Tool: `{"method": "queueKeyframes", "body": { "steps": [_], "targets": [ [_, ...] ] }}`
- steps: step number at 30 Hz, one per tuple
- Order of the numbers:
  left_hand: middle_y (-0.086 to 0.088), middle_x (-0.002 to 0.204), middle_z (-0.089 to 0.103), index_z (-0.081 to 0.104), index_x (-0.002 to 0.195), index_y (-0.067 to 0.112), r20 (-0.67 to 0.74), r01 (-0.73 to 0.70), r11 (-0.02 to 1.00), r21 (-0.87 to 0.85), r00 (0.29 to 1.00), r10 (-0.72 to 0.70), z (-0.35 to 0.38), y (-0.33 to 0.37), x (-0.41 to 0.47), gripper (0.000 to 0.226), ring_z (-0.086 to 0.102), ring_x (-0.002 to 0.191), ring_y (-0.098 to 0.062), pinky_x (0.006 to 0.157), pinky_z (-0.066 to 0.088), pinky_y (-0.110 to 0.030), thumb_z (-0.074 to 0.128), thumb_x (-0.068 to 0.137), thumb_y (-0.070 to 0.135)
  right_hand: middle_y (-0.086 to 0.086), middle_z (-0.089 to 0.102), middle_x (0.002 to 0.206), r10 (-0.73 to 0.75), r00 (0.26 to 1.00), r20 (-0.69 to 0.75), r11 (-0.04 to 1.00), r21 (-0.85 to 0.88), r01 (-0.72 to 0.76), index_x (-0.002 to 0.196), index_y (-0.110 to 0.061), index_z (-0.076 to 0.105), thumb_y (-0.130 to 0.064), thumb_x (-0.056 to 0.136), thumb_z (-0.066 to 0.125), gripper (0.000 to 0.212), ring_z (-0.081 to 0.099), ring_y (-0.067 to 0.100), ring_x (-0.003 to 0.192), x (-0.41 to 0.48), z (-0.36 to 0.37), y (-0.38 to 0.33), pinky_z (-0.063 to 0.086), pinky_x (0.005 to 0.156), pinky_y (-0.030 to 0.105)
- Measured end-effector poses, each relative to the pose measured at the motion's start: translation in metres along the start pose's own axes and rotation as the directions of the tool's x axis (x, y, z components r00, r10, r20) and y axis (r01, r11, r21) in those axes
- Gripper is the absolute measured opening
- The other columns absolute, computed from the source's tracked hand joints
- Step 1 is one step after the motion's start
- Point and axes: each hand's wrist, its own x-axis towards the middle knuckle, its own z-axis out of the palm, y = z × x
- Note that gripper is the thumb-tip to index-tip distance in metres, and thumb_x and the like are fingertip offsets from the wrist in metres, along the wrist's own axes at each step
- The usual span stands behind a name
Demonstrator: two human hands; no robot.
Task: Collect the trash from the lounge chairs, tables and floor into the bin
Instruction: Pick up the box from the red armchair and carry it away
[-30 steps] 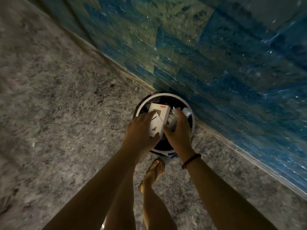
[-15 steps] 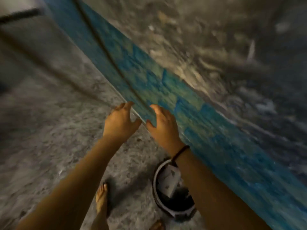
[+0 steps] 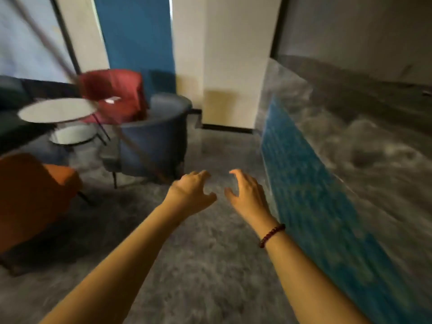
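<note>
text: none legible | labels: none | signs: none; view blurred

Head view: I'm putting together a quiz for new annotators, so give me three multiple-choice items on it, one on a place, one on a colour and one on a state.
1. Where is the bead bracelet?
A) left wrist B) right wrist C) on a round table

2. What colour is the near chair at the left edge?
A) green B) white C) orange

3. What state are the left hand and right hand in?
A) both empty, fingers loosely curled B) both carrying trash C) one grasping a chair

Answers:
1. B, the beads circle the right wrist.
2. C, its seat and back show orange.
3. A, nothing lies in either hand, and both are raised over bare floor.
</note>
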Motion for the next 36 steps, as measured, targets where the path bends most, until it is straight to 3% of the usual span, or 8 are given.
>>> {"method": "queueKeyframes", "body": {
  "steps": [4,8,13,18,24,32,36],
  "targets": [
    [-0.005,0.122,0.056,0.049,0.126,0.022,-0.054,0.094,0.995,0.011,0.994,-0.093,-0.052,-0.070,0.075,0.049,0.055,0.110,-0.025,0.093,0.045,-0.042,0.059,0.081,0.040,0.015,0.059,0.118,-0.121,0.989,0.085,0.993,0.021,0.119,0.123,-0.008,0.051,-0.024,0.087,0.059,0.040,0.055,0.031,0.107,0.118,0.057,-0.025,0.044,0.086,0.037],
    [-0.005,0.118,0.057,0.047,0.124,0.020,-0.019,0.148,0.989,0.008,0.989,-0.148,-0.063,-0.122,0.154,0.046,0.057,0.097,-0.021,0.083,0.049,-0.037,0.058,0.084,0.039,0.009,0.055,0.122,-0.129,0.981,0.143,0.991,0.048,0.123,0.124,-0.013,0.048,-0.028,0.091,0.052,0.037,0.054,0.025,0.109,0.203,0.102,-0.011,0.047,0.086,0.036],
    [-0.004,0.123,0.056,0.040,0.132,0.023,-0.015,0.226,0.974,-0.023,0.974,-0.226,-0.044,-0.167,0.283,0.052,0.057,0.106,-0.019,0.086,0.049,-0.034,0.057,0.086,0.038,0.006,0.053,0.126,-0.135,0.979,0.151,0.985,0.124,0.116,0.124,-0.017,0.047,-0.029,0.092,0.050,0.035,0.052,0.020,0.112,0.332,0.156,0.032,0.047,0.087,0.032],
    [-0.004,0.125,0.056,0.042,0.130,0.022,-0.101,0.311,0.950,-0.028,0.945,-0.312,-0.048,-0.202,0.437,0.050,0.056,0.109,-0.019,0.084,0.047,-0.031,0.057,0.086,0.039,0.007,0.051,0.126,-0.246,0.941,0.233,0.956,0.216,0.196,0.124,-0.014,0.047,-0.027,0.093,0.049,0.034,0.051,0.019,0.113,0.493,0.207,0.064,0.043,0.084,0.024],
    [-0.005,0.118,0.060,0.047,0.126,0.020,-0.219,0.374,0.927,-0.032,0.902,-0.372,-0.067,-0.243,0.589,0.045,0.058,0.102,-0.020,0.079,0.047,-0.031,0.058,0.085,0.034,0.008,0.055,0.120,-0.325,0.921,0.216,0.930,0.251,0.269,0.122,-0.013,0.049,-0.028,0.092,0.049,0.033,0.052,0.022,0.112,0.672,0.257,0.087,0.047,0.091,0.037],
    [0.000,0.122,0.056,0.045,0.125,0.026,-0.148,0.352,0.933,-0.073,0.922,-0.359,-0.043,-0.312,0.827,0.043,0.056,0.105,-0.017,0.079,0.043,-0.025,0.055,0.085,0.038,0.004,0.057,0.119,-0.305,0.922,0.239,0.942,0.219,0.255,0.120,-0.016,0.051,-0.029,0.092,0.049,0.031,0.054,0.017,0.108,0.876,0.349,0.168,0.045,0.086,0.028],
    [-0.003,0.124,0.055,0.043,0.128,0.023,-0.056,0.314,0.943,-0.114,0.945,-0.321,-0.041,-0.327,0.972,0.045,0.055,0.109,-0.018,0.092,0.047,-0.034,0.056,0.087,0.033,0.001,0.057,0.118,-0.234,0.941,0.245,0.968,0.151,0.202,0.119,-0.019,0.052,-0.031,0.092,0.049,0.030,0.054,0.014,0.106,0.993,0.373,0.222,0.044,0.086,0.024]
  ]
}}
